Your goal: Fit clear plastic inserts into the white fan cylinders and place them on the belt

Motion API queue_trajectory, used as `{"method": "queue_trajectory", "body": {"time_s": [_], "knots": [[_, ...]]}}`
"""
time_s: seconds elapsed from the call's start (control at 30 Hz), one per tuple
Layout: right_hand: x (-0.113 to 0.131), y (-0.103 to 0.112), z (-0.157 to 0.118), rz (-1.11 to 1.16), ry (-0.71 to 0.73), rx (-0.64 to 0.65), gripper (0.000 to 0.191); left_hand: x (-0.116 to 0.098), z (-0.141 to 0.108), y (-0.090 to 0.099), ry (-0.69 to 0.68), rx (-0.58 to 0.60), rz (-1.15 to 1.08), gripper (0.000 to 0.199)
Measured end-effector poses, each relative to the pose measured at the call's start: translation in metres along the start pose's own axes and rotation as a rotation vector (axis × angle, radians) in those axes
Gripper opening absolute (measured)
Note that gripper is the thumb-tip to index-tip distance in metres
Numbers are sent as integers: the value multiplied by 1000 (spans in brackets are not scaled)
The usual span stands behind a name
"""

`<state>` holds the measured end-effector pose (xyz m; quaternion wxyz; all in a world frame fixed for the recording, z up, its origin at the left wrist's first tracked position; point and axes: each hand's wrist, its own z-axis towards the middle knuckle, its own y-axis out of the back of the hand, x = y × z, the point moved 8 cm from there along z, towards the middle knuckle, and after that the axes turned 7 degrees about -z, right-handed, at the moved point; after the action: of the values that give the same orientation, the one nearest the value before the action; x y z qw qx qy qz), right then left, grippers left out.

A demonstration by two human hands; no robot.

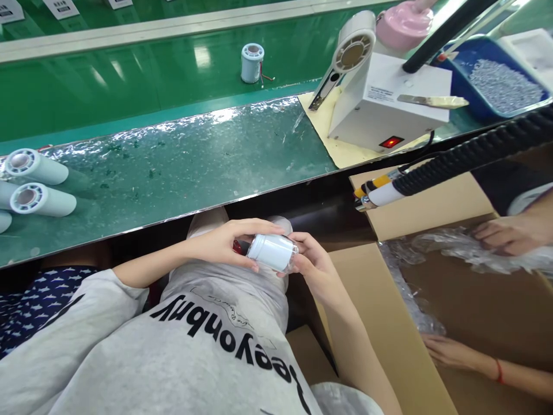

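Note:
A short light-blue cylinder (273,252) with a clear cover lies on its side above my lap, held between both hands. My left hand (224,242) grips its left end, with the thumb below and the fingers over the top. My right hand (311,262) has its fingertips around the clear right end. Something red shows beside my left palm, too hidden to name. Beyond my hands, a similar light-blue cylinder (251,64) with thin wires stands upright on the green belt. Several longer light-blue cylinders (43,199) with vented ends lie on the bench at the left.
A white machine (386,104) with a lit red switch stands on the green bench (185,167). A blue tray (496,86) holds small pieces. A black corrugated hose (475,150) crosses at right. Another person's hands (512,233) touch clear plastic in a cardboard box (380,323).

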<state>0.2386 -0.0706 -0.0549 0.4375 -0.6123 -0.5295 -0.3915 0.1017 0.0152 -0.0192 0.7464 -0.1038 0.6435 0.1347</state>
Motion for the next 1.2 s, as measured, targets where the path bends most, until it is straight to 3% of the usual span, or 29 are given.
{"method": "queue_trajectory", "body": {"time_s": [0.2, 0.4, 0.6, 0.8, 0.9, 1.0, 1.1, 1.17, 1.2], "knots": [[-17, -2, 3, 65, -96, -25, 61, 3, -2, -1, 13, 0, -1, 77], [-17, -14, 5, 114, -192, 61, 71, 1, 1, -2, 33, 14, -28, 74], [-22, -27, 3, 184, -324, 135, 80, -1, 0, -3, -36, 17, -8, 72], [-34, -34, -1, 202, -415, 252, 84, 6, -1, -2, 63, -31, -40, 63], [-31, -26, -1, 93, -263, 211, 91, 5, -2, -1, 135, -98, -95, 61], [-7, -4, -2, -198, 127, 1, 84, 9, -5, 0, 229, -160, -237, 68], [25, 0, -15, -580, 567, -123, 57, 16, -7, -3, 309, -160, -332, 74], [31, -4, -21, -701, 689, -96, 35, 18, -7, -5, 333, -131, -327, 74], [30, -4, -20, -698, 679, -78, 33, 17, -6, -5, 326, -115, -315, 74]]}}
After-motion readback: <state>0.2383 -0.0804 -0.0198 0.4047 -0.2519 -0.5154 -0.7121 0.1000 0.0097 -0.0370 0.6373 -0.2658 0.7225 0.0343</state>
